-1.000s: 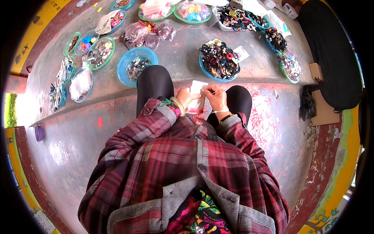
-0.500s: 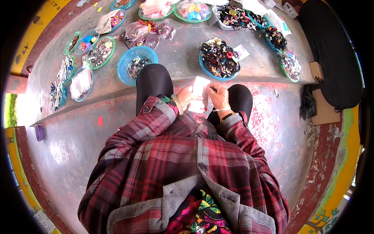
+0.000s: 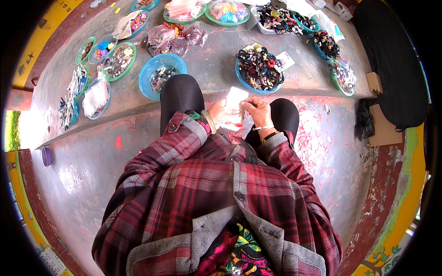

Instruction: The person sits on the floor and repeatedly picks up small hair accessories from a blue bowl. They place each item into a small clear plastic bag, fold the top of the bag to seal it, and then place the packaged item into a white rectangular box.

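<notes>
Between my knees, a white card (image 3: 236, 95) is held up by my left hand (image 3: 218, 112), whose thumb and fingers close on its left side. My right hand (image 3: 257, 112) is pinched at the card's right edge; whatever lies between those fingertips is too small to make out. The card's lower end shows a bit of red near my lap. Beyond my hands, a blue basin (image 3: 260, 87) heaped with dark hair ties stands on the raised ledge. Left of it, past my left knee, another blue basin (image 3: 147, 69) holds a few small dark and silvery pieces.
Red scraps (image 3: 311, 142) litter the floor to the right. Green and blue trays of small goods line the ledge, among them a green tray (image 3: 133, 57) and a tray of white packets (image 3: 96, 99). Clear plastic bags (image 3: 168, 41) lie behind. A black bag (image 3: 364, 120) sits by cardboard.
The white card has tilted and shifted slightly up in my left hand. My right fingers have moved a little lower and left along its edge.
</notes>
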The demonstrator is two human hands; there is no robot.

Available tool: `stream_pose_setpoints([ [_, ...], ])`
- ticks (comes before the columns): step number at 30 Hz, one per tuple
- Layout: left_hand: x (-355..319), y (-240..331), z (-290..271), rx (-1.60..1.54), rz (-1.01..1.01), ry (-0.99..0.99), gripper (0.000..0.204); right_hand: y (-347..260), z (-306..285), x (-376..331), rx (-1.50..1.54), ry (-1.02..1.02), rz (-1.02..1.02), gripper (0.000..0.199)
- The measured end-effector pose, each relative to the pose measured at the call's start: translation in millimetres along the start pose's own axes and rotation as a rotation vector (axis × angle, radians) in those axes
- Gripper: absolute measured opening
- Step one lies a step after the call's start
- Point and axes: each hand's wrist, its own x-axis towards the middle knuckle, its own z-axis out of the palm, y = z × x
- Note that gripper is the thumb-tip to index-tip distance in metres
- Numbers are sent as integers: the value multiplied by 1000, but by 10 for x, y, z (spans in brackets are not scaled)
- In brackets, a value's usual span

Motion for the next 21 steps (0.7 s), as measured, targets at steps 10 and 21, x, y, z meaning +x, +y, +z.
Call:
stream_pose_setpoints([
  [10, -66, 57, 49, 99, 96, -175, 38, -39, 0, -19, -87, 73, -18, 9],
  [21, -46, 25, 34, 11, 61, -148, 32, -37, -28, 8, 37, 171, -4, 8],
])
